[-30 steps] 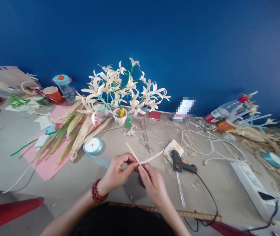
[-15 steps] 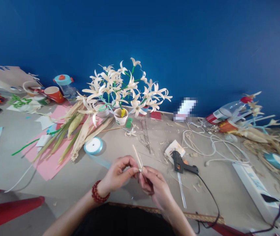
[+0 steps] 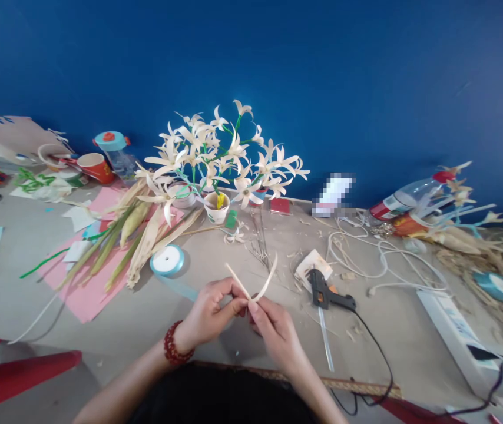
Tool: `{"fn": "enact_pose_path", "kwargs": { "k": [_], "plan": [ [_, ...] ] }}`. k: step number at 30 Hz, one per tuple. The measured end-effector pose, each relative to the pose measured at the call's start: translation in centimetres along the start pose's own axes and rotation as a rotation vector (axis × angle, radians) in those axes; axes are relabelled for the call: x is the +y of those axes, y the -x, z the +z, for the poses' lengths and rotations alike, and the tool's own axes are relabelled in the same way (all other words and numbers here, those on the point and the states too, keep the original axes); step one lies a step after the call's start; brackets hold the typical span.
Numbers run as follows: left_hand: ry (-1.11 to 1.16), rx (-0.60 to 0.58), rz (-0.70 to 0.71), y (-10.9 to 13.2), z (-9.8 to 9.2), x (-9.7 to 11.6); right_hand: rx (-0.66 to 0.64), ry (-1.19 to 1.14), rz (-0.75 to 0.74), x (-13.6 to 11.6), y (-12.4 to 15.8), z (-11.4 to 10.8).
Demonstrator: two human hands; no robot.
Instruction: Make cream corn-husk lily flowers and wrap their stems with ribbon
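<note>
Close to the table's front edge, my left hand (image 3: pixel 216 306) and my right hand (image 3: pixel 273 327) meet fingertip to fingertip. Both are closed in a pinch on pale corn husk strips (image 3: pixel 267 282), which stick up in a V from between the fingers. The lower ends of the strips are hidden by my fingers. A red bead bracelet (image 3: pixel 176 343) circles my left wrist. Beyond my hands, made-up husk flowers (image 3: pixel 238 150) on green stems stand in paper cups, one a white cup (image 3: pixel 217 208). A spool of light blue ribbon (image 3: pixel 167 259) lies left of my hands.
A black glue gun (image 3: pixel 322 291) with a clear stick and a cord lies to the right. Corn husks (image 3: pixel 136 224) rest on pink paper (image 3: pixel 86 297) at left. A white cable (image 3: pixel 381 253), a power strip (image 3: pixel 450 338) and a plastic bottle (image 3: pixel 404 200) are farther right.
The strips, upright and close together before, are now spread apart into a V, one leaning left and one right. My right fingers have turned slightly; both hands stay in nearly the same place.
</note>
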State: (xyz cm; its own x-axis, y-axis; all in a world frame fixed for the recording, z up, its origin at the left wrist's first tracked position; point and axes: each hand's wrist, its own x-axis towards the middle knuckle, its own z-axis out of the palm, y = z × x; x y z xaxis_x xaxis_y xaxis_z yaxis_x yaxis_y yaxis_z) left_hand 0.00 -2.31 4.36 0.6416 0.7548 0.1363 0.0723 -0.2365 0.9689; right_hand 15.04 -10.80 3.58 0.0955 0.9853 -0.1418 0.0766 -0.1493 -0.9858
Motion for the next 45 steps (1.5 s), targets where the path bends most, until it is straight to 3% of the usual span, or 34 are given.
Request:
{"fn": "enact_pose_path", "kwargs": {
  "k": [6,9,14,19,22,26,31,34,37,41,45],
  "plan": [
    [0.187,-0.076,0.003,0.4,0.1,-0.8,-0.137,-0.448,0.193,-0.7,0.1,0.1],
    [0.338,-0.027,-0.079,0.4,0.2,-1.5,-0.167,-0.589,0.192,-1.5,0.3,-0.6],
    [0.381,0.055,-0.170,0.3,0.1,-1.7,-0.050,-0.207,0.025,-1.9,0.3,-1.4],
    [0.139,0.049,-0.090,0.2,0.0,-0.5,-0.030,0.237,-0.122,-1.0,0.0,-0.5],
    [0.038,0.020,-0.034,0.1,-0.1,0.2,-0.007,0.289,-0.118,-0.5,-0.1,-0.1],
    [0.073,-0.014,-0.005,0.3,0.0,-0.1,-0.035,0.024,-0.016,-0.4,0.0,0.0],
    [0.315,-0.096,-0.024,0.8,0.4,-1.3,-0.235,-0.532,0.285,-0.4,0.1,0.0],
    [0.460,-0.138,-0.076,0.8,0.6,-1.2,-0.297,-0.671,0.362,-0.5,0.1,-0.2],
    [0.448,-0.145,-0.122,0.5,0.4,-0.6,-0.245,-0.557,0.284,-0.6,0.1,-0.5],
    [0.309,-0.074,-0.143,0.3,0.1,0.2,-0.115,-0.199,0.099,-0.9,0.3,-0.6],
    [0.118,-0.019,-0.072,0.4,0.0,0.7,-0.056,0.150,-0.043,-1.1,0.6,-0.4]
  ]
}}
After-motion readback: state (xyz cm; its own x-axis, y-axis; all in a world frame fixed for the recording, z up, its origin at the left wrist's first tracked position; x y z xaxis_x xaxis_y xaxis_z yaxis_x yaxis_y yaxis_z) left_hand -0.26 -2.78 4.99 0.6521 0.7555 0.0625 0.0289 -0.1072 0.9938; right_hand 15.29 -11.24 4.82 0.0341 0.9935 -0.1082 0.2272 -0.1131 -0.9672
